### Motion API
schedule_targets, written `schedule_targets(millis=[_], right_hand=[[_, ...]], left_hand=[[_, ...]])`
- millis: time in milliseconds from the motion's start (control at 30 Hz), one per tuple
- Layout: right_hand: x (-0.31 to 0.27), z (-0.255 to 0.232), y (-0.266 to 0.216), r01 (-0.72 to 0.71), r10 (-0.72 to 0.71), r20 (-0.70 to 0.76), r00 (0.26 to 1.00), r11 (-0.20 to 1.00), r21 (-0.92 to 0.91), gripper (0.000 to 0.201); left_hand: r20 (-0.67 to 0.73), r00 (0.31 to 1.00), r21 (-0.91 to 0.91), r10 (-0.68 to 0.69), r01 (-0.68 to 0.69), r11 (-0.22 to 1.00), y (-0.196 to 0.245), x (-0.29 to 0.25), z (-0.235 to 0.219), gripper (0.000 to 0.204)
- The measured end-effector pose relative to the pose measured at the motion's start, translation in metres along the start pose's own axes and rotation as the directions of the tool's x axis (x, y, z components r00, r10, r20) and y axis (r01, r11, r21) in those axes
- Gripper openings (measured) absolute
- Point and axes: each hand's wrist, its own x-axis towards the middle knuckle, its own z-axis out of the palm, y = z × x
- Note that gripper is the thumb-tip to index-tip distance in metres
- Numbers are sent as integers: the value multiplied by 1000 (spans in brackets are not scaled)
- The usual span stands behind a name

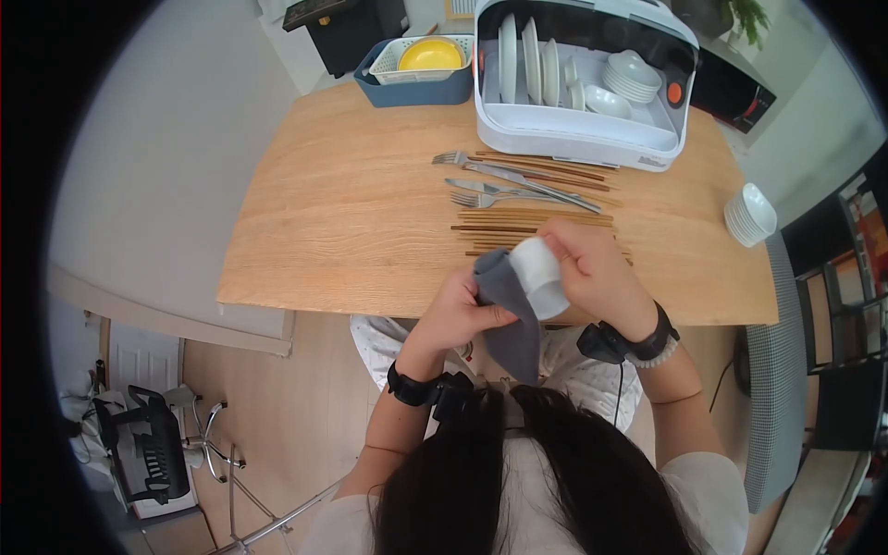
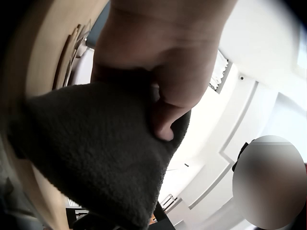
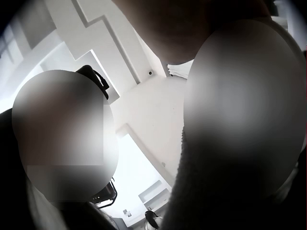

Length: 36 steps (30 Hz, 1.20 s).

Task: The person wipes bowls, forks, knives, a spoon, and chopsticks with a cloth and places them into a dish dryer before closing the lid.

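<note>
Over the table's front edge, the left hand (image 1: 462, 313) grips a dark grey cloth (image 1: 511, 338), thumb on top. Beside it the right hand (image 1: 597, 277) holds a white cup or small bowl (image 1: 539, 276) by its side, and the cloth touches it. The left wrist view has the left hand (image 2: 158, 62) pinching the cloth (image 2: 105, 148), which hangs down wide. In the right wrist view, part of the right hand (image 3: 172, 28) shows at the top; a blurred patch hides what it holds.
Behind the hands lie several chopsticks (image 1: 536, 218), forks (image 1: 474, 199) and knives on the wooden table (image 1: 342, 213). A dish box (image 1: 573, 139) with plates and bowls stands at the back, a blue basket (image 1: 416, 92) left of it. Stacked white bowls (image 1: 750, 215) sit near the right edge.
</note>
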Motion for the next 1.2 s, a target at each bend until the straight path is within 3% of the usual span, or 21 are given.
schedule_targets(millis=[33, 167, 200, 233, 267, 300, 333, 367, 433, 500, 600, 633, 700, 767, 800, 867, 967, 1033, 1100, 1133, 1200], right_hand=[[4, 1, 0, 113, -103, 100, 990, 988, -102, 10], [15, -1, -16, 147, -101, 188, 977, 958, -247, 8], [17, -1, -19, 76, -71, 45, 996, 989, -127, 11], [19, 0, -22, 19, -19, -92, 996, 1000, 5, 13], [16, 2, -18, 26, -25, -92, 995, 1000, 3, 13], [9, 5, -10, -67, 117, -163, 980, 956, 286, 16], [4, 9, -3, -129, 272, -186, 944, 825, 550, 19], [-2, 14, 1, -128, 268, -185, 945, 828, 547, 19], [-13, 26, 2, -266, 366, -45, 929, 749, 607, 22], [-18, 38, -1, -273, 438, -102, 893, 709, 650, 24], [-21, 37, 5, -149, 377, -208, 903, 727, 670, 27], [-22, 29, 10, -179, 323, -146, 935, 786, 591, 27], [-19, 14, 14, -201, 280, -84, 956, 840, 504, 27], [-8, -6, 4, -134, 117, 134, 984, 982, 130, 23], [-6, -8, -2, -135, 118, 133, 984, 983, 127, 23], [3, -9, -12, 11, 11, 205, 979, 995, -103, 18], [5, -9, -26, 16, 55, 344, 937, 980, -198, 15], [1, -3, -12, 59, -18, 285, 958, 989, -136, 15], [-7, 2, -2, -144, 132, 71, 989, 970, 196, 16], [-12, 7, 3, -144, 151, 17, 988, 899, 413, 17], [-22, 14, 5, -156, 185, -3, 983, 839, 521, 17]], left_hand=[[38, 998, 63, -60, 57, 996, 3, 1, 1, 40], [-11, 996, -86, -85, 83, 993, 2, 2, -5, 45], [-13, 997, -82, -76, 75, 994, 0, 0, -5, 45], [-119, 993, -228, -12, -16, 974, -3, -2, -4, 47], [-229, 973, -359, 36, -119, 926, -6, -4, -3, 50], [-229, 972, -358, 44, -126, 925, -7, -4, -2, 50], [-319, 947, -455, 31, -182, 872, -9, -4, 0, 59], [-404, 915, -540, 5, -243, 806, -11, -4, 0, 67], [-414, 910, -525, -29, -213, 824, -18, -5, 1, 72], [-357, 931, -434, 76, -237, 869, -24, -5, 8, 48], [-305, 948, -276, 84, -173, 946, -33, -12, -7, 46], [-297, 951, -277, 84, -170, 946, -29, -13, -13, 46], [-132, 990, -118, 54, -70, 991, -16, -16, -23, 45], [-63, 998, -63, 22, -26, 998, -1, -15, -24, 43], [-4, 1000, -2, -13, 13, 1000, 3, -15, -23, 41], [3, 998, -37, -69, 69, 997, 5, -14, -20, 38], [11, 991, 1, -131, 131, 991, 12, -7, -13, 37], [6, 990, 70, -141, 141, 988, 20, -6, -12, 38], [-51, 998, 72, 42, -38, 997, 24, -6, -14, 39], [-53, 998, 71, 37, -34, 997, 23, -7, -15, 39], [-160, 979, -69, 125, -138, 988, 18, -5, -18, 42]])
